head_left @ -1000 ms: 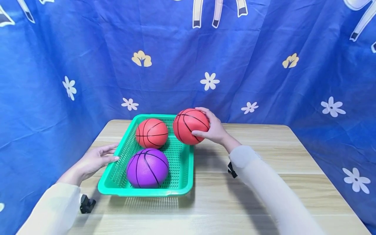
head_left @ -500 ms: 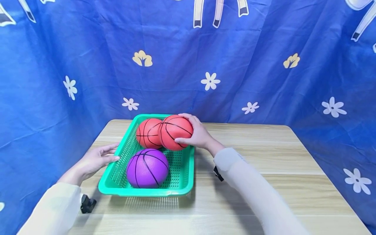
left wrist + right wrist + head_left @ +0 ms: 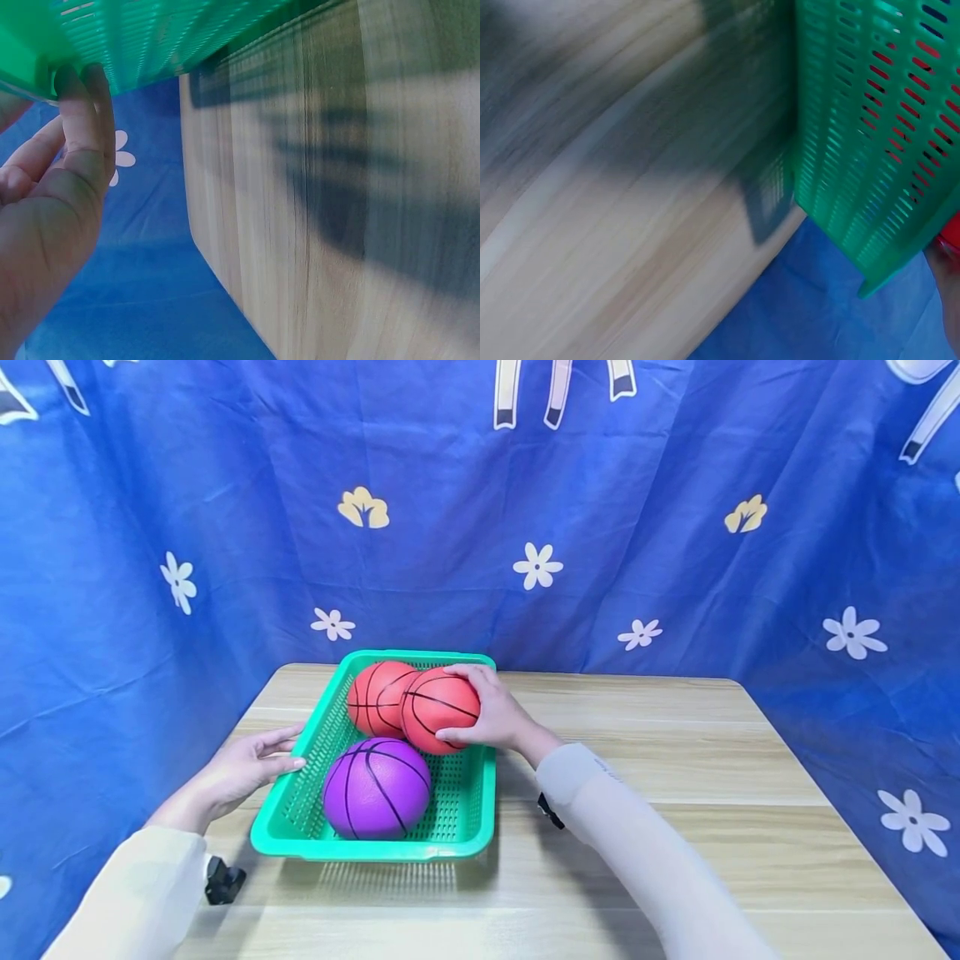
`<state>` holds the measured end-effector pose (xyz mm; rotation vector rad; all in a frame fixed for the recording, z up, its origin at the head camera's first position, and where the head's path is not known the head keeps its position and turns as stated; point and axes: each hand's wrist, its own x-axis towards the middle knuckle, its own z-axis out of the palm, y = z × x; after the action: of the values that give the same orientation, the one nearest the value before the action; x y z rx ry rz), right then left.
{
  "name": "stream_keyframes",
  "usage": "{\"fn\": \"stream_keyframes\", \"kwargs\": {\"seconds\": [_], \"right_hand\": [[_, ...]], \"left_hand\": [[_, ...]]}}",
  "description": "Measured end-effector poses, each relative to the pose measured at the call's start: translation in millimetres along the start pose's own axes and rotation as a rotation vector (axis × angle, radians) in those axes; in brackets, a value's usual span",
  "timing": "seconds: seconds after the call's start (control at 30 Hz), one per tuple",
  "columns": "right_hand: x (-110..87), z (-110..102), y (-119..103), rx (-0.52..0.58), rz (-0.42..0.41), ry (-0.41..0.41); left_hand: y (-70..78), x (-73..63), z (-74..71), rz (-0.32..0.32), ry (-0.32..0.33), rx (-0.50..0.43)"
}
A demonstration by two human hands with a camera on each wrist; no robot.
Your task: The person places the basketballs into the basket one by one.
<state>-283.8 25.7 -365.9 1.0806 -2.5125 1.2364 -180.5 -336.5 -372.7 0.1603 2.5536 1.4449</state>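
A green plastic basket (image 3: 375, 852) holds a purple basketball (image 3: 377, 789) near its front and an orange-red basketball (image 3: 381, 700) at its back left. My right hand (image 3: 491, 710) grips a second orange-red ball (image 3: 440, 710) from its right side, thumb in front and fingers over the back. That ball is inside the basket's outline and partly covers the other one of its colour. On the left, my left hand (image 3: 240, 768) rests with straight fingers against the basket rim. The left wrist view shows its fingers (image 3: 81, 124) touching the basket (image 3: 150, 37) just under the rim.
The wooden table (image 3: 637, 793) extends to the right of the basket. A blue curtain (image 3: 450, 568) with white flowers hangs behind and at both sides. Each wrist carries a black camera (image 3: 223, 881).
My right hand has carried its orange-red ball leftward over the basket's right rim, then down beside the other orange-red ball. My left hand and the basket have stayed in place.
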Motion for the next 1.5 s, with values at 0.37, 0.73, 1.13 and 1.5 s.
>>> {"fn": "stream_keyframes", "kwargs": {"seconds": [0.37, 0.73, 1.13, 1.5], "right_hand": [[-9.4, 9.7, 4.0, 0.003, 0.062, 0.005], [-19.8, 17.9, 15.1, -0.107, 0.144, 0.008], [-23.4, 14.0, 17.7, -0.134, 0.155, -0.017], [-27.1, -12.3, 11.9, -0.134, 0.119, -0.065]], "left_hand": [[1.3, 1.5, 1.7, 0.000, 0.002, -0.008], [2.5, 2.1, 1.2, -0.002, 0.006, 0.018], [5.4, 2.5, -0.8, -0.001, -0.021, 0.061], [41.7, -1.2, -11.5, -0.073, -0.152, 0.156]]}}
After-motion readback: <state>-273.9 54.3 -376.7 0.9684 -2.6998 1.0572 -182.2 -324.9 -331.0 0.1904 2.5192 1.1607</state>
